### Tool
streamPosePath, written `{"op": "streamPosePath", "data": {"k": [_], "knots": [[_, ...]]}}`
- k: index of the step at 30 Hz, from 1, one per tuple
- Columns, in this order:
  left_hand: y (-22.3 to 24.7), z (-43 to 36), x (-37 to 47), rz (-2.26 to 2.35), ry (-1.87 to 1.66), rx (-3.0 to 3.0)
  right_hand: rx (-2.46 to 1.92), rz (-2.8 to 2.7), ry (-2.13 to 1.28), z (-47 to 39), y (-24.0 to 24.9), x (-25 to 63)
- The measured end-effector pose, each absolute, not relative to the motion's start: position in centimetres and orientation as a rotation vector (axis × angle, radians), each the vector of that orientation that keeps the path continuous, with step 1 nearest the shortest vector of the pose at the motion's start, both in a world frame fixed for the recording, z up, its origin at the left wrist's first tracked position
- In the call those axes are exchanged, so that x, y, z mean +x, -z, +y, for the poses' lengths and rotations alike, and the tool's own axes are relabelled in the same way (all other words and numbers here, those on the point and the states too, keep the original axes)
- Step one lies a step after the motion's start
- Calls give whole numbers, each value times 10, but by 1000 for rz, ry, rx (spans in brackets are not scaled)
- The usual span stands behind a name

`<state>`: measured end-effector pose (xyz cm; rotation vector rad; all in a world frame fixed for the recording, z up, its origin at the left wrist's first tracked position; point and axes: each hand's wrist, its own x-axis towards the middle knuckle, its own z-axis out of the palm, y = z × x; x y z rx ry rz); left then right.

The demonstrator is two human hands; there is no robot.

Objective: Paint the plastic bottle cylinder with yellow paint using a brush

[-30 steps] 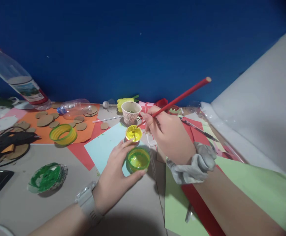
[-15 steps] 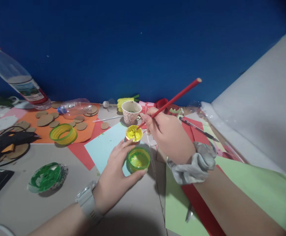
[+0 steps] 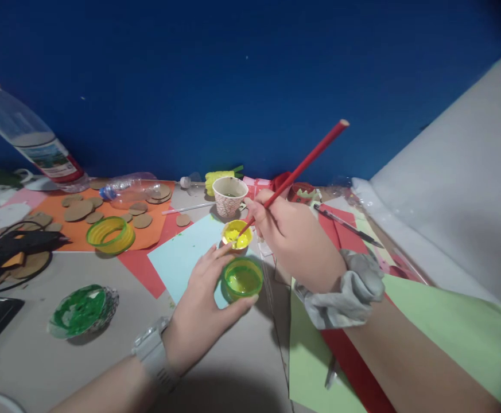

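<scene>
My right hand [image 3: 291, 238] pinches a long red brush [image 3: 308, 163] that slants down to the left. The brush's lower end is in a small cup of yellow paint [image 3: 237, 234]. My left hand [image 3: 209, 295] curls round a green-yellow plastic ring-shaped cup [image 3: 242, 279] just in front of the paint, thumb at its near side. Its fingertips reach the near rim of the yellow paint cup. Behind stands a patterned paper cup [image 3: 230, 198] with dark liquid inside.
Left of my hands are a dish of green paint [image 3: 80, 311], another yellow-green ring [image 3: 111, 235], cardboard discs [image 3: 78, 210] on orange paper and a black glue gun [image 3: 11, 249]. A tall bottle [image 3: 39, 137] stands far left. Green paper [image 3: 443, 321] lies right, with a pen [image 3: 347, 225] behind.
The brush has tilted more upright, and its tip has shifted towards the near side of the yellow paint cup. My right hand has moved slightly; my left hand has stayed almost still.
</scene>
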<state>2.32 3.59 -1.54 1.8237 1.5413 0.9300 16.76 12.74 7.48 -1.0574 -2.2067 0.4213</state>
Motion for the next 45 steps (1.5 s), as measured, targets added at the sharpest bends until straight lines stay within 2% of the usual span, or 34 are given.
{"op": "streamPosePath", "data": {"k": [4, 11, 18, 28, 45], "knots": [[16, 36, 23, 1528, -932, 1831, -1021, -2168, -489, 128, -74, 168], [18, 35, 23, 1558, -914, 1830, -1131, -2210, -341, 130, -74, 168], [9, 33, 18, 1562, -1031, 1669, -1134, -2248, -404, 134, -74, 170], [-19, 59, 10, 1648, -654, 1762, -1157, -2267, -474, 137, -80, 172], [9, 71, 16, 1553, -795, 1672, -1050, -2197, -586, 140, -74, 173]]}}
